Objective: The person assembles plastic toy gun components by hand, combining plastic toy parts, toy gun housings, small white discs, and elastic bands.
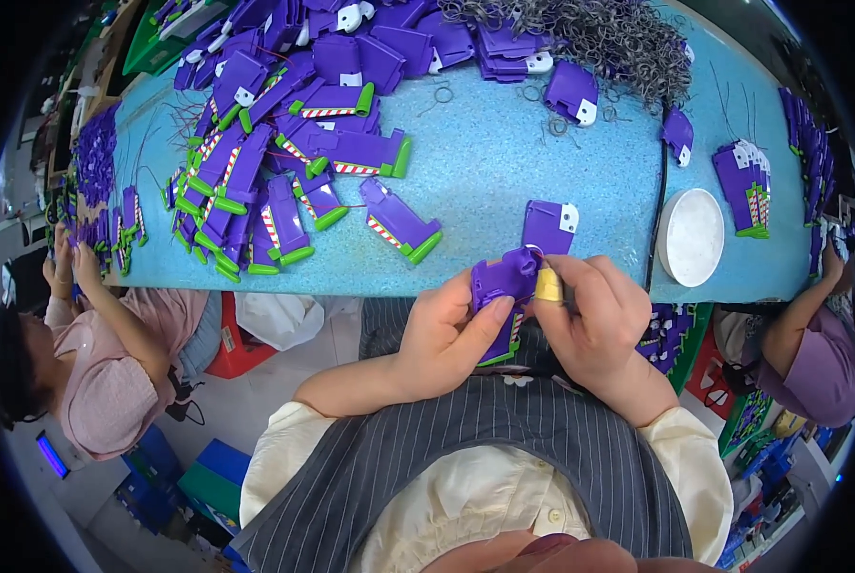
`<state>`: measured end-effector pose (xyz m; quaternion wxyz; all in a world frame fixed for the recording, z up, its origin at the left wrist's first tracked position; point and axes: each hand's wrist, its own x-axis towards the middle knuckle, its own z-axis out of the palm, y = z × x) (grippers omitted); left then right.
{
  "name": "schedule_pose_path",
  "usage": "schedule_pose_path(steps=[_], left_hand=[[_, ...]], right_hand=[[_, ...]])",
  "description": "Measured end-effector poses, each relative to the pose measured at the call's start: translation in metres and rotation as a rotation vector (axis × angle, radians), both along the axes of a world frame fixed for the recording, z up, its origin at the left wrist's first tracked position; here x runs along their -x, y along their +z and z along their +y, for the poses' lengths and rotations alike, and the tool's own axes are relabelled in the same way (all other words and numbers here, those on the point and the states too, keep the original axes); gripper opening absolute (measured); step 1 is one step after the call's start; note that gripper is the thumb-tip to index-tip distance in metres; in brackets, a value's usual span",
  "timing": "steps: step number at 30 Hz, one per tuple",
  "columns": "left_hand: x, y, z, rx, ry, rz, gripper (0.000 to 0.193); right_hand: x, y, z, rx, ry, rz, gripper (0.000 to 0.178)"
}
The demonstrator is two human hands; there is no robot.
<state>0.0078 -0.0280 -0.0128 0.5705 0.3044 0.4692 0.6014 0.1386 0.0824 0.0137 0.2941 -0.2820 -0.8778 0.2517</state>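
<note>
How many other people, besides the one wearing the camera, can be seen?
2: a person in pink at the left and a person in purple at the right. Others may be hidden.

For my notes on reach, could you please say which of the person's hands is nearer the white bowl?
Right: the right hand is left of the white bowl and lower in the view; the left hand is farther left, beyond the right hand.

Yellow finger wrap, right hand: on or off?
On: the yellow wrap shows around a digit of the right hand, close beside the purple part in the left hand.
</note>
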Motion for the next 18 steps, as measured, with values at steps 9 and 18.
schedule_pose_path(steps=[9, 18], left_hand=[[0.01, 0.001, 0.004, -0.084, -0.004, 0.496, 0.032], [0.021, 0.024, 0.007, -0.009, -0.337, 0.085, 0.028]], right_hand=[[0.01, 0.01, 0.006, 0.177, 0.015, -0.032, 0.019], [0.022, -0.01, 0.062, 0.864, -0.087, 0.337, 0.011]])
